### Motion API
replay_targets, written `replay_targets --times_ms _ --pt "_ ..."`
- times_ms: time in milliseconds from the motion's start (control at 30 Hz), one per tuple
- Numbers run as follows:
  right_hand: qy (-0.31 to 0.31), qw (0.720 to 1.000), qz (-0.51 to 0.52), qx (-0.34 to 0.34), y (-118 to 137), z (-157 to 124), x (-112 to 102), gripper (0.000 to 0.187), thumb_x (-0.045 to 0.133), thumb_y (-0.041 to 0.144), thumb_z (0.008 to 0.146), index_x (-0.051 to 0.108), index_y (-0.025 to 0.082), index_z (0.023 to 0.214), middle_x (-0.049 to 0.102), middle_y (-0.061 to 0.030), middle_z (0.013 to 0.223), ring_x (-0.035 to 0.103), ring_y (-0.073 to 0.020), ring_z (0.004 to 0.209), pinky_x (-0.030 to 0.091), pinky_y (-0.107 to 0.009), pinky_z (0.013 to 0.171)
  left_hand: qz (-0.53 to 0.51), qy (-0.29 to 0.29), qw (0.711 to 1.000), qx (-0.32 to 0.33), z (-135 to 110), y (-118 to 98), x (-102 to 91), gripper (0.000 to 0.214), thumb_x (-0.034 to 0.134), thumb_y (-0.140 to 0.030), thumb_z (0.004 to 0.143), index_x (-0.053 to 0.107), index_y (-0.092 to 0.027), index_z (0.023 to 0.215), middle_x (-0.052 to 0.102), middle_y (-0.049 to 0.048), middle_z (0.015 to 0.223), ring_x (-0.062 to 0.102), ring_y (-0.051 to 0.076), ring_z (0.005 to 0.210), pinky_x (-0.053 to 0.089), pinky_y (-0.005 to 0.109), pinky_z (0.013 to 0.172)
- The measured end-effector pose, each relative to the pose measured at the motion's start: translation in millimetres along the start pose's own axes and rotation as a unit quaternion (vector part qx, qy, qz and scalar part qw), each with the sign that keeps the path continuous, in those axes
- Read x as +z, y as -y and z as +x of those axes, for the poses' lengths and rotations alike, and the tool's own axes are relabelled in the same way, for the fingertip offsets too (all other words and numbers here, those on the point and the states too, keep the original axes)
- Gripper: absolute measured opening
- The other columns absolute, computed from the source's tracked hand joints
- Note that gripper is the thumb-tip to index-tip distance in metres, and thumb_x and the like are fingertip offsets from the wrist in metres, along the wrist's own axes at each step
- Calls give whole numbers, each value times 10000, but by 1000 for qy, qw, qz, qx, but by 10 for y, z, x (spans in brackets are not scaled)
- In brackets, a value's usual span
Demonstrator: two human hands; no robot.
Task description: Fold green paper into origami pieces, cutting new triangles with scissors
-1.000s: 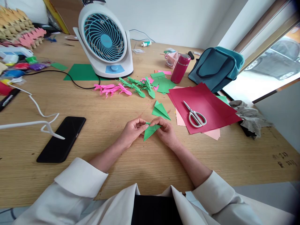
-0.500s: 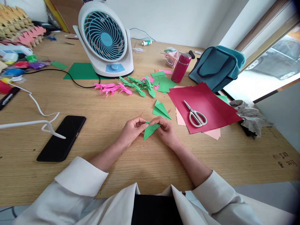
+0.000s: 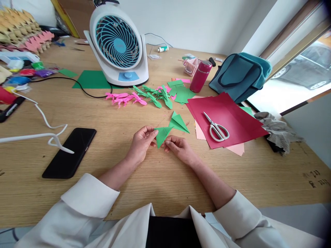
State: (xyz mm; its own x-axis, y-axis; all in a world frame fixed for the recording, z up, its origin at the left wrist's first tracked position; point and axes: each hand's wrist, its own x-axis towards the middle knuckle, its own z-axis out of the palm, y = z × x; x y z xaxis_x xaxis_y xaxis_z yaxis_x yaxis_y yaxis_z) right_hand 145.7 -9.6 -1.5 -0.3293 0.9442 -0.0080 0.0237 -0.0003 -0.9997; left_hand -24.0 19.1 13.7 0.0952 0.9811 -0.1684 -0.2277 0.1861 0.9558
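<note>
A small folded green paper triangle [image 3: 162,134] sits between my hands just above the wooden table [image 3: 155,179]. My left hand [image 3: 141,143] pinches its upper left edge with thumb and fingers. Fingertips of my right hand [image 3: 178,148] press together on its lower tip. Just beyond lies another folded green piece [image 3: 178,123]. Finished pink folded figures [image 3: 124,99] and green folded figures [image 3: 152,94] lie in a row farther back.
Scissors [image 3: 216,128] rest on dark red paper sheets [image 3: 227,117] at the right. A white and blue fan [image 3: 119,44], a red bottle [image 3: 199,76] and a teal bag [image 3: 240,75] stand behind. A black phone [image 3: 69,152] and a white cable [image 3: 38,132] lie at the left.
The green piece has been turned up and opened into a flat triangle. My right hand has slid from on top of it down to its lower tip. The left hand keeps its pinch.
</note>
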Motion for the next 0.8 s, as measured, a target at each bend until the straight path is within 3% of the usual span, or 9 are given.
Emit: replay_targets --times_ms 167,500,800 --pt "28 997 -77 -11 43 -30 8 445 521 589 920 649 183 794 609 0 695 564 -126 640 471 -252 630 -39 5 999 -5 -27 -6 28 400 837 -403 614 571 -169 801 600 -37 748 568 83 626 459 168 461" --pt "27 998 -65 6 89 -40 12 497 497 623 915 692 179 805 696 -36 783 573 -135 639 482 -263 630 -42 -16 999 8 -55 -2 60 418 838 -410 615 567 -164 815 623 -32 749 594 88 621 485 174 466" --pt "-14 997 -71 1 -21 -39 59 355 597 477 882 567 177 695 451 43 592 355 -91 536 268 -237 505 -38 -12 999 6 -89 -5 80 399 831 -388 623 570 -170 831 627 -28 805 605 96 660 525 196 514"
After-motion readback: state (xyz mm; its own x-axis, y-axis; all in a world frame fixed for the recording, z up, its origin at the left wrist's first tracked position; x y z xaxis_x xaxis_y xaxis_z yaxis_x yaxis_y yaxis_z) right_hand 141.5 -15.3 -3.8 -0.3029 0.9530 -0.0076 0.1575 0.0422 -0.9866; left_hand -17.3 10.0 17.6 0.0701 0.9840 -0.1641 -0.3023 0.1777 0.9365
